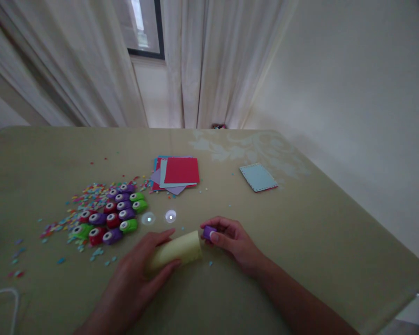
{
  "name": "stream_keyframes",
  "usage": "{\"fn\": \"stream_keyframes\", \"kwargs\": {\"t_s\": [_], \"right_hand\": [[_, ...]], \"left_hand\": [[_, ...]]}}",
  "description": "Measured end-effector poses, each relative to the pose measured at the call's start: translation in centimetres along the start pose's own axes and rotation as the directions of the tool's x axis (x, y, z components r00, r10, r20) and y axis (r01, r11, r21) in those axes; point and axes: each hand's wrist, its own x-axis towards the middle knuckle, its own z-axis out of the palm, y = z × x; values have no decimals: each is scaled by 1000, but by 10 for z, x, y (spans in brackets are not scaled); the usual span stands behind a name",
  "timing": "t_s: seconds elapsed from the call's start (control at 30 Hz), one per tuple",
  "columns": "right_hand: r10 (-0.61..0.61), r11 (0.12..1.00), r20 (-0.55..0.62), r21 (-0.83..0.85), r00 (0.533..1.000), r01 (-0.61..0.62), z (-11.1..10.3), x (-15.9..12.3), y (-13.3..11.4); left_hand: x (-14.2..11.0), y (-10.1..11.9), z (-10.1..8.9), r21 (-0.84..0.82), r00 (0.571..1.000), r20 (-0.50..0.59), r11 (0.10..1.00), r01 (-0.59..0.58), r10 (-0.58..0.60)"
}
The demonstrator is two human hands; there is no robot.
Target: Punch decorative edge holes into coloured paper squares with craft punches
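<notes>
My left hand (139, 274) holds a pale yellow sheet of paper (176, 250), curled into a loose roll, low over the table. My right hand (230, 239) grips a small purple paper punch (208, 231) at the right end of that paper. To the left lies a cluster of several red, purple and green punches (113, 214) among scattered coloured paper bits (87, 193).
A stack of coloured paper sheets (176, 173) with a red one on top lies further back. A light blue card (257, 177) rests at the right. Two small shiny discs (159, 217) lie near the punches. A white cord (5, 295) is at the left edge. The olive table (335, 242) ends at the right.
</notes>
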Motion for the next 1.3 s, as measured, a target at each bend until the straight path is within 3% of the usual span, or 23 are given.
{"fn": "stream_keyframes", "kwargs": {"t_s": [0.17, 0.43, 1.0, 1.13, 1.3], "right_hand": [[14, 1000, 40, 9, 999, -14, -1, 0, 2], [-38, 998, 89, 55, 995, 33, -1, 2, 4], [-47, 992, 125, 126, 991, 32, -2, 1, 5], [-51, 990, 150, 137, 987, 30, -3, 1, 4], [-8, 997, 149, 72, 989, -3, -3, 0, 4]], "left_hand": [[1, 7, 0, -149, 986, 34, 975, 167, -164], [1, 17, 2, -226, 960, 77, 933, 281, -270], [-1, 18, 5, -237, 951, 99, 922, 307, -292], [-2, 19, 7, -205, 956, 63, 934, 293, -286], [-1, 20, 8, -203, 958, 58, 936, 286, -280]]}}
